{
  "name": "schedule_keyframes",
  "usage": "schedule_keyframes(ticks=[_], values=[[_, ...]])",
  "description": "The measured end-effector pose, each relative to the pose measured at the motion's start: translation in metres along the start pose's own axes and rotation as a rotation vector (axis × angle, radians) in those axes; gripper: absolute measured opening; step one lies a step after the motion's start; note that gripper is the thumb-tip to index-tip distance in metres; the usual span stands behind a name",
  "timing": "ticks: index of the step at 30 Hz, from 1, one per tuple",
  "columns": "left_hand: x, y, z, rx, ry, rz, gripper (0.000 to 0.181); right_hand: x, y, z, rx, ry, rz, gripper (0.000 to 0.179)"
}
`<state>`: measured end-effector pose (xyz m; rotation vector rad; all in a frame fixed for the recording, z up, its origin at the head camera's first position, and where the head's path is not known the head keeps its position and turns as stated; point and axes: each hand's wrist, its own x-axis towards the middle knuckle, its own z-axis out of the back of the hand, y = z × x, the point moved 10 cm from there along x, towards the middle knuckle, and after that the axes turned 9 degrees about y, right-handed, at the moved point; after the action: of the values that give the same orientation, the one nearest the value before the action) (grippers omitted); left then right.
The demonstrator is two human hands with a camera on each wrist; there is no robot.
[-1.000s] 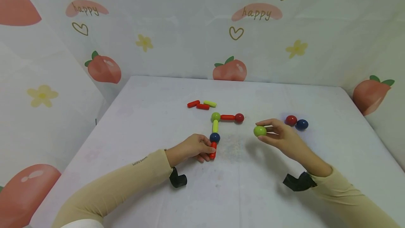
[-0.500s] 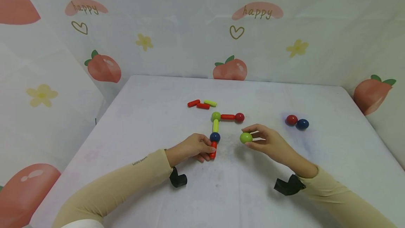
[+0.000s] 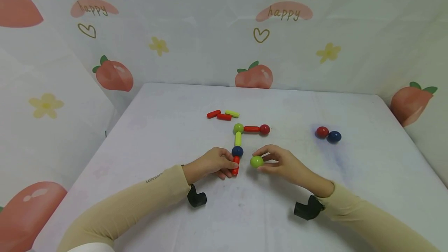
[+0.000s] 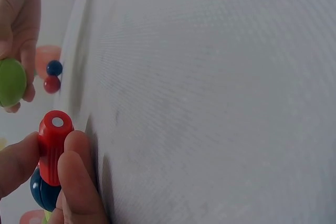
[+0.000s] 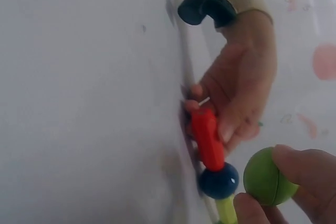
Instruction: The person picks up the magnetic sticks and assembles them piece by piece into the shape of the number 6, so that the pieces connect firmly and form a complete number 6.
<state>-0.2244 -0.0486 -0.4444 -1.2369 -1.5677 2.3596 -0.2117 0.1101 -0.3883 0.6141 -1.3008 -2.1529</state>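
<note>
"Currently in the left hand (image 3: pixel 214 161)?"
"One red grooved rod (image 5: pixel 209 142), pinched by thumb and fingers, far end against a blue ball (image 3: pixel 237 151)."
"Right hand (image 3: pixel 285 163)?"
"One green ball (image 3: pixel 256 161), fingertip-pinched, just right of the rod, apart."

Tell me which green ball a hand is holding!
The green ball pinched in the right hand; the other green ball joins a yellow stick and a red stick.
</note>
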Motion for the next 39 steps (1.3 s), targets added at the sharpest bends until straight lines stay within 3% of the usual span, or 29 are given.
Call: schedule_keyframes(ticks=[18,39], values=[[-0.002,-0.001,-0.001,-0.023,0.009,-0.022,0.02,0.018,0.001,-0.044,0.05,0.163,0.013,0.032],[-0.001,-0.002,-0.001,-0.014,0.01,-0.018,0.023,0.025,0.006,-0.063,0.056,0.188,0.064,0.033]])
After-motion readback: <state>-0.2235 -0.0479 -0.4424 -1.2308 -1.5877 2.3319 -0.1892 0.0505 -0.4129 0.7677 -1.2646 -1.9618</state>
